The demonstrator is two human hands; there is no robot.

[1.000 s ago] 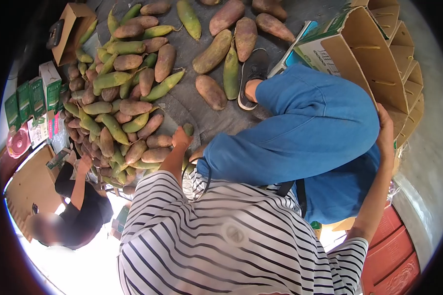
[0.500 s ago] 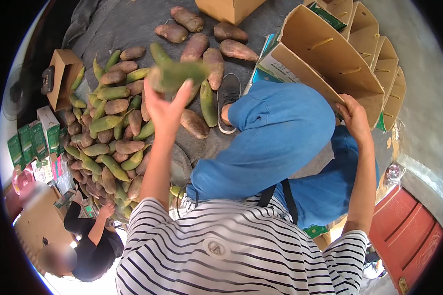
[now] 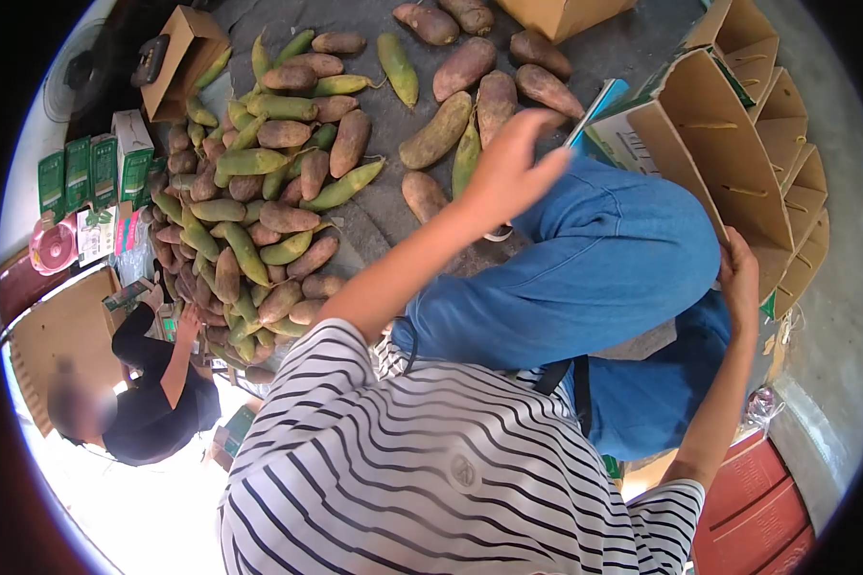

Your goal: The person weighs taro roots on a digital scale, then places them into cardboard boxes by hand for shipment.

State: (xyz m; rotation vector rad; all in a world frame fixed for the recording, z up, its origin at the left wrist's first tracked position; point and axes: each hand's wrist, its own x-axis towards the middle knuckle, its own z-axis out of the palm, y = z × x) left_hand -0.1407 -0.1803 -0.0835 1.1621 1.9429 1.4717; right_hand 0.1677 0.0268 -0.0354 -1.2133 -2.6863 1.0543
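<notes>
My left hand (image 3: pixel 518 168), slightly blurred, reaches across above my knee with thumb and fingers apart and nothing visible in it. Close by lie a green radish (image 3: pixel 467 158), partly hidden by the hand, and a mottled olive-brown root (image 3: pixel 436 131). Several reddish-brown roots (image 3: pixel 464 69) lie just beyond. On the other side, my right hand (image 3: pixel 738 278) grips the lower edge of a tilted, open cardboard carton (image 3: pixel 686 125). Its fingers are partly hidden behind the board. A blue-edged flat piece (image 3: pixel 599 107) stands beside the carton, near the left fingertips.
A large pile of green and reddish-brown roots (image 3: pixel 259 201) covers the dark ground sheet at left. More open cartons (image 3: pixel 781 153) with cord handles lean by the wall. At left, a person in black (image 3: pixel 168 393) sits near the pile. Another carton (image 3: pixel 566 14) stands at the top.
The green root in my left hand has been let go; a mottled root now lies about there. That hand has moved right, toward the carton. My right hand keeps its grip; the view has shifted.
</notes>
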